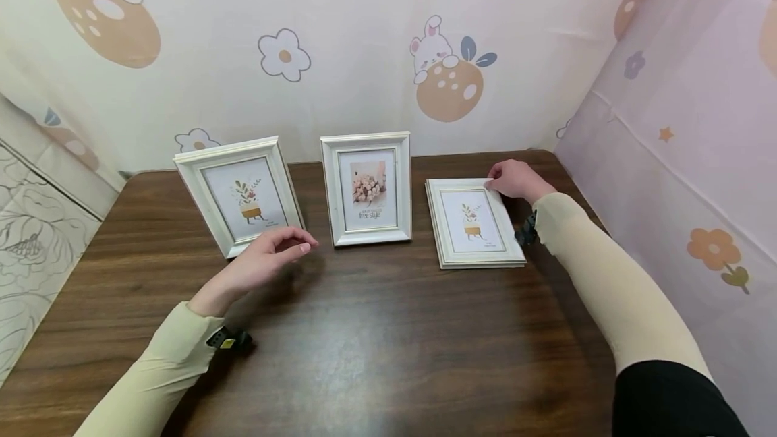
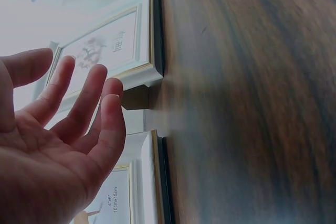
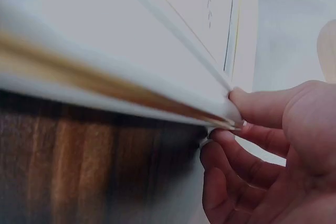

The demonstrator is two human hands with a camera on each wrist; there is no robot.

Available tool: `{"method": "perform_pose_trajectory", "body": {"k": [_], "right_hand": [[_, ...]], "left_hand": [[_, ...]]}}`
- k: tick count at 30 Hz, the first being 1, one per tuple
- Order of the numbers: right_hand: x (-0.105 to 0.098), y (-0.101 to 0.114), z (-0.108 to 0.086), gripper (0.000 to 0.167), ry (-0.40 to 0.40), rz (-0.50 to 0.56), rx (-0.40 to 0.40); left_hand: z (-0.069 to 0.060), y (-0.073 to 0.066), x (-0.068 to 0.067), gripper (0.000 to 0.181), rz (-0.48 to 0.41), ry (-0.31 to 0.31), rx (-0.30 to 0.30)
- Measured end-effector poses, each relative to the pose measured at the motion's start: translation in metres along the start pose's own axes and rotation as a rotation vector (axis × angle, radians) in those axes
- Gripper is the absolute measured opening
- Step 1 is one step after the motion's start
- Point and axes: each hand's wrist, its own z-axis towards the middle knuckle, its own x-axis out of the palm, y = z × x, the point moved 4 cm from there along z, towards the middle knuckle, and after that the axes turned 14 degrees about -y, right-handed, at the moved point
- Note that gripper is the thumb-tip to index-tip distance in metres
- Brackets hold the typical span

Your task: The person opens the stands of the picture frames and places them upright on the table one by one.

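Observation:
A white picture frame (image 1: 472, 222) with a potted-plant print lies face up on the right side of the table. My right hand (image 1: 519, 179) pinches its far right corner; in the right wrist view the thumb is on the front face and fingers curl behind the edge (image 3: 205, 115). To the left, a similar white frame (image 1: 245, 194) with a plant print stands leaning back. Between the two stands a third white frame (image 1: 367, 191), showing a bouquet photo. My left hand (image 1: 257, 263) hovers before the left frame, fingers loosely bent, holding nothing.
The dark brown wooden table (image 1: 364, 329) reaches back to a patterned curtain (image 1: 358, 52) with rabbits and flowers. Another curtain (image 1: 680, 174) runs along the right edge. A white panel with line-drawn flowers (image 1: 36, 255) stands at the left.

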Motion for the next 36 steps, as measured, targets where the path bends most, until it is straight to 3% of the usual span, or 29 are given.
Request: {"method": "perform_pose_trajectory", "body": {"k": [10,25,36], "right_hand": [[-0.005,0.005,-0.002,0.028,-0.025,-0.02,0.041],[-0.019,0.003,-0.008,0.026,-0.047,-0.004,0.059],[-0.034,0.003,-0.024,0.033,-0.089,0.197,0.067]], "left_hand": [[0.001,-0.004,0.003,0.024,-0.021,0.01,-0.029],[-0.001,-0.006,0.017,0.021,-0.064,0.089,-0.033],[0.0,-0.01,0.031,0.018,-0.105,0.131,-0.043]]}}
